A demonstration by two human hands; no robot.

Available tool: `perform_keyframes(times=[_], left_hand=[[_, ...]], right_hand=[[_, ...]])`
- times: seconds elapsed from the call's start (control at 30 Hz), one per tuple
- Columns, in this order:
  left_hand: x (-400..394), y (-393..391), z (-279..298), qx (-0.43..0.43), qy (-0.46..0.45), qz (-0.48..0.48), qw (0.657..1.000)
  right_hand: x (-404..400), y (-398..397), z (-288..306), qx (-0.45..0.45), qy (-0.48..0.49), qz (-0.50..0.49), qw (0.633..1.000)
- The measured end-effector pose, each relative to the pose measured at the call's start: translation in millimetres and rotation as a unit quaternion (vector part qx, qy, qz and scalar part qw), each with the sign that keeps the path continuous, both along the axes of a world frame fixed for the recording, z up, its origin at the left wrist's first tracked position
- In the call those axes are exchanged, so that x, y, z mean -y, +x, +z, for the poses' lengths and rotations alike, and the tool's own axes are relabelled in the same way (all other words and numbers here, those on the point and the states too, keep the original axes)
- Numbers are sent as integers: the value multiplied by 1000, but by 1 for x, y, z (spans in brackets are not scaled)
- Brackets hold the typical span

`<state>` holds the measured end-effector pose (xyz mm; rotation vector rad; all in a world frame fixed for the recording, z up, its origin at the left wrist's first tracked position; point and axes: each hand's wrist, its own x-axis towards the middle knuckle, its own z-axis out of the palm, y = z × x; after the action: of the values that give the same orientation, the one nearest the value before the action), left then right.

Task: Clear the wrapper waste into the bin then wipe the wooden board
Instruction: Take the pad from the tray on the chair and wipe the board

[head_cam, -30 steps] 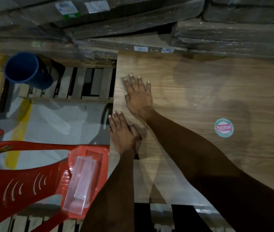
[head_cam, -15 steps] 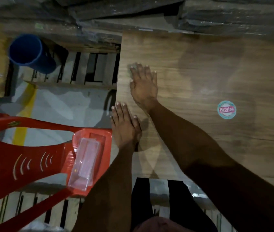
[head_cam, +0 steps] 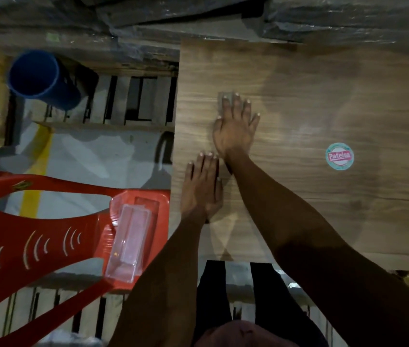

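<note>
Pressing a grey cloth on the wood-grain board

Head view: right hand (head_cam: 234,128), fingers straight, presses a small grey cloth (head_cam: 222,101) flat on the brown wooden board (head_cam: 298,96). Left hand (head_cam: 202,189) rests flat nearer. A round Patelsa sticker (head_cam: 340,156) lies right; the blue bin (head_cam: 40,78) stands far left.

Bare forearms; seemingly black trousers (head_cam: 213,291)
</note>
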<state>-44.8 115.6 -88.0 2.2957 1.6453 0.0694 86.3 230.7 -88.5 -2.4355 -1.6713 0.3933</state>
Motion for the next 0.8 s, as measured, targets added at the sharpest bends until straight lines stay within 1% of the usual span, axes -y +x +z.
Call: perform_keyframes(times=[0.07,0.13,0.17,0.2,0.27,0.33,0.4,0.43,0.47,0.53,0.57,0.6,0.63,0.7,0.8], left_hand=[[-3,0,-2,8,-2,-4,1000],[-2,-1,-2,16,-4,16,1000],[-1,-1,-3,22,1,21,1000],[0,-1,-3,26,9,24,999],[1,1,-3,38,20,32,999],[2,3,-2,42,27,37,998],[5,6,-1,32,28,39,998],[5,7,-1,26,26,41,998],[5,7,-1,22,22,40,999],[6,7,0,19,7,43,999],[6,7,0,18,5,45,999],[5,7,0,20,8,47,999],[5,8,-1,20,15,49,998],[8,16,0,2,20,71,997],[14,53,6,-27,-19,142,989]], right_hand=[[2,-2,0,16,1,32,999],[4,11,-1,29,1,118,993],[6,23,-3,36,3,144,989],[9,35,-5,38,8,137,990],[16,58,-6,19,24,43,999],[22,61,-7,8,28,-60,998],[20,45,-5,18,8,-111,994],[18,36,-3,18,-1,-98,995],[17,28,-1,21,-2,-49,999],[21,26,-3,29,13,84,996],[23,32,-3,25,18,119,992],[24,42,-3,19,21,124,992],[26,53,-4,15,25,100,995],[31,79,-7,12,35,14,999],[34,112,-11,10,47,-76,996]])
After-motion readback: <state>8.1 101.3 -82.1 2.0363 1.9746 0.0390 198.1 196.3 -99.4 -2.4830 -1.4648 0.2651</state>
